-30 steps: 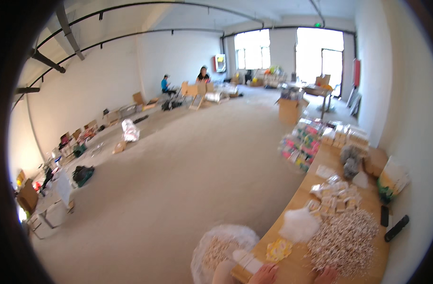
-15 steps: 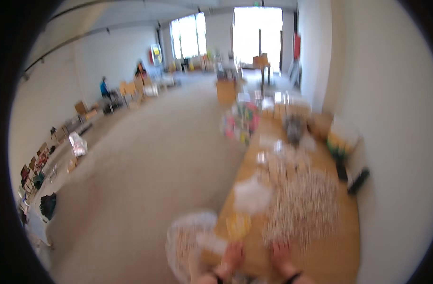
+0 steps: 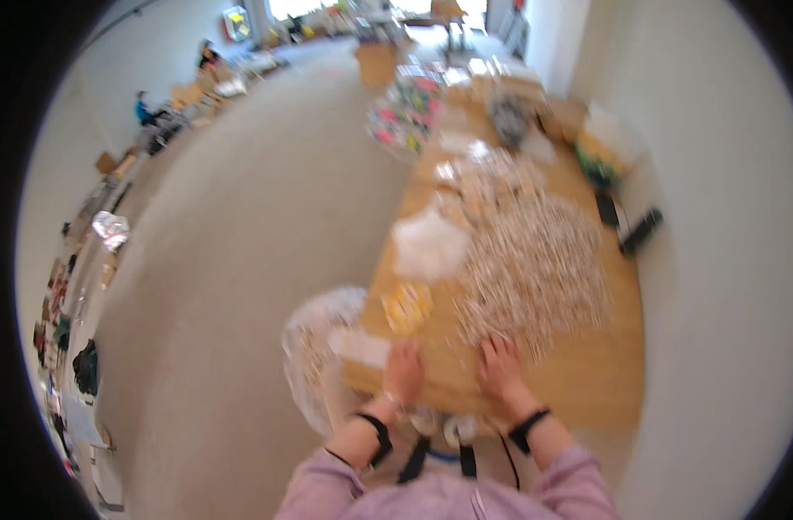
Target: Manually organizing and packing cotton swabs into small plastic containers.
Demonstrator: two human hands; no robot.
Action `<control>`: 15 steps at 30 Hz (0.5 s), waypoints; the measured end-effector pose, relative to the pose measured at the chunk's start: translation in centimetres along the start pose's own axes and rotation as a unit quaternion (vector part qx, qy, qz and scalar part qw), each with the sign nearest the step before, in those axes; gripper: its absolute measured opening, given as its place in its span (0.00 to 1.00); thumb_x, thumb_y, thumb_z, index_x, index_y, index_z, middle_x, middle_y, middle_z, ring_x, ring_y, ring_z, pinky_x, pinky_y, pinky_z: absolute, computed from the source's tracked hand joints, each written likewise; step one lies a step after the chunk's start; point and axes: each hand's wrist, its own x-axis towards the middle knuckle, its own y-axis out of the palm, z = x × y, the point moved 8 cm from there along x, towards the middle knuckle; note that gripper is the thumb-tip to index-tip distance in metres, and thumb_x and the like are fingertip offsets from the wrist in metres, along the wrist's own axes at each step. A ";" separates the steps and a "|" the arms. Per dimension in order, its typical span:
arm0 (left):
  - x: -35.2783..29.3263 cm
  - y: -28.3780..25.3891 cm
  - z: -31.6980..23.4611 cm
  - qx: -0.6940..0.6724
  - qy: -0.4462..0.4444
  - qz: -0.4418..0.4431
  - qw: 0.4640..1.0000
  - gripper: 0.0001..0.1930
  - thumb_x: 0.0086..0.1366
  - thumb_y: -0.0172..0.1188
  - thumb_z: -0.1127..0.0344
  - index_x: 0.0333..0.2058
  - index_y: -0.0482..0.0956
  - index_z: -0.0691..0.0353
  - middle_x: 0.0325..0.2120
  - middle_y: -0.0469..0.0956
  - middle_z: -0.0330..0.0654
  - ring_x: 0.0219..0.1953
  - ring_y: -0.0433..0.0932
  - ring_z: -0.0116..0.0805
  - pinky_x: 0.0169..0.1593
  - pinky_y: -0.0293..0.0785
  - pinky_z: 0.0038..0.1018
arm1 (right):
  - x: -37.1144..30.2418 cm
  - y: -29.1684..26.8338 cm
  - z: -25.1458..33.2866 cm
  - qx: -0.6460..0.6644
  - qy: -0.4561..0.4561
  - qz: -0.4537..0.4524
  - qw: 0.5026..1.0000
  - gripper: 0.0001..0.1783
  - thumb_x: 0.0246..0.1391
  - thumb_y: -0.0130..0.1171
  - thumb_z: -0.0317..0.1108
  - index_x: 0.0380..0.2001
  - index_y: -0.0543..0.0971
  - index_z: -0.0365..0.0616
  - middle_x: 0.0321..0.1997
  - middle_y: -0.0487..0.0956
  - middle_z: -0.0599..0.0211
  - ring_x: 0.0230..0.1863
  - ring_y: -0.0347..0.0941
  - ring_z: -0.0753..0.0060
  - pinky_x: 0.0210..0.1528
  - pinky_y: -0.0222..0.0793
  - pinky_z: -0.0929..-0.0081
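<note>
My left hand [image 3: 403, 373] rests on the near left edge of the wooden table [image 3: 578, 381], beside a white strip [image 3: 362, 347]. Its fingers point forward, somewhat blurred, and nothing shows in them. Fingers extended, my right hand [image 3: 501, 368] lies on the table at the near edge of a big pile of thin, pale sticks [image 3: 539, 269]; it is open and its fingertips touch or nearly touch the sticks. A yellow and white packet [image 3: 407, 306] lies beyond my left hand. Farther on, left of the pile, is a white sheet or bag [image 3: 431, 244].
A clear plastic bag [image 3: 305, 351] with pale pieces hangs or stands left of the table. Small clear packs [image 3: 500, 182], a grey bundle [image 3: 508, 119] and a black cylinder [image 3: 642, 231] lie farther back. The wall [image 3: 717, 260] runs along the right. Two people sit far left.
The view has tilted down, so the table and hands appear higher and my forearms and sleeves show. Both hands stay near the table's front edge, beside the pile.
</note>
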 end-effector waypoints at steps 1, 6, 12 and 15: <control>0.5 -1.2 -0.1 0.001 -0.013 -0.001 1.000 0.18 0.57 0.53 0.72 0.48 0.68 0.64 0.46 0.70 0.54 0.51 0.68 0.52 0.57 0.64 0.42 | 0.4 -0.6 0.7 -0.005 -0.002 0.005 1.000 0.22 0.48 0.56 0.37 0.49 0.73 0.48 0.55 0.70 0.63 0.60 0.59 0.58 0.67 0.45 0.54; 1.6 -1.5 -2.2 -0.056 0.003 0.013 0.998 0.22 0.56 0.56 0.74 0.51 0.65 0.65 0.51 0.66 0.52 0.56 0.63 0.52 0.61 0.59 0.41 | 0.0 -1.2 -3.8 -0.043 0.115 -0.027 0.992 0.23 0.47 0.57 0.36 0.49 0.73 0.47 0.56 0.68 0.64 0.61 0.57 0.57 0.66 0.46 0.54; 2.3 -2.1 -5.6 -0.118 0.038 0.074 0.990 0.22 0.56 0.57 0.74 0.50 0.69 0.61 0.52 0.67 0.49 0.58 0.63 0.49 0.61 0.60 0.39 | 0.5 -2.6 -0.2 -0.021 0.006 -0.056 0.998 0.22 0.48 0.56 0.35 0.49 0.74 0.47 0.58 0.67 0.64 0.62 0.56 0.58 0.67 0.45 0.56; 3.2 -1.1 -6.8 -0.135 0.065 0.087 0.985 0.19 0.54 0.59 0.75 0.47 0.74 0.59 0.52 0.68 0.47 0.58 0.63 0.49 0.61 0.62 0.38 | 1.4 -1.5 2.2 0.000 -0.058 0.010 0.998 0.20 0.50 0.54 0.34 0.49 0.74 0.50 0.59 0.67 0.68 0.64 0.55 0.58 0.67 0.44 0.55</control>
